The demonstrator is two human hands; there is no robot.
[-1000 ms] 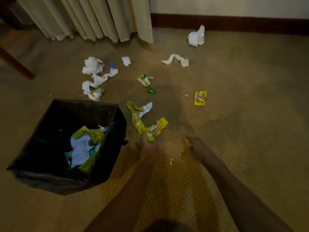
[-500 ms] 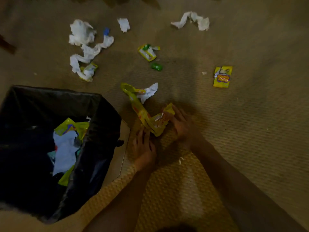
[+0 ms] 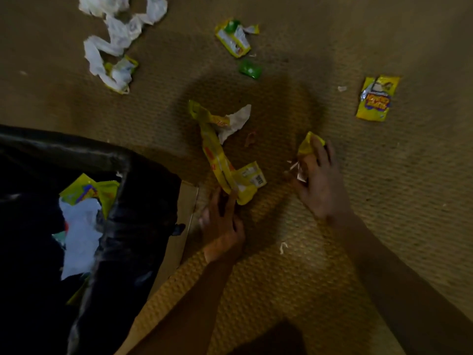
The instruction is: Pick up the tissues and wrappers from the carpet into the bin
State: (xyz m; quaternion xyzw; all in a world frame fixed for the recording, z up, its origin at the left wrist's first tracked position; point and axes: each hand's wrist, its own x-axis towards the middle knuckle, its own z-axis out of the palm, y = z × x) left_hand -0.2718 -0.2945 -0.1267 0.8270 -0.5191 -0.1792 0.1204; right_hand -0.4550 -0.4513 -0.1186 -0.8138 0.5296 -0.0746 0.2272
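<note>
My left hand [image 3: 221, 226] pinches the long yellow wrapper [image 3: 225, 160] on the carpet [image 3: 384, 201] beside the bin [image 3: 143, 201]; my right hand's [image 3: 321, 185] fingers [image 3: 320, 149] curl around a small yellow wrapper [image 3: 305, 147].

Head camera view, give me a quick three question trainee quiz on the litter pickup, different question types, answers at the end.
1. True or false: the right hand holds a crumpled yellow wrapper.
2. Multiple choice: where is the bin relative to the left hand? A) to its left B) to its right C) beyond it, further up the carpet
3. Fill in: the left hand pinches the near end of the long yellow wrapper, and a white ____ lies against the wrapper's far end.

Key: 1 true; 2 A; 3 tissue
</note>
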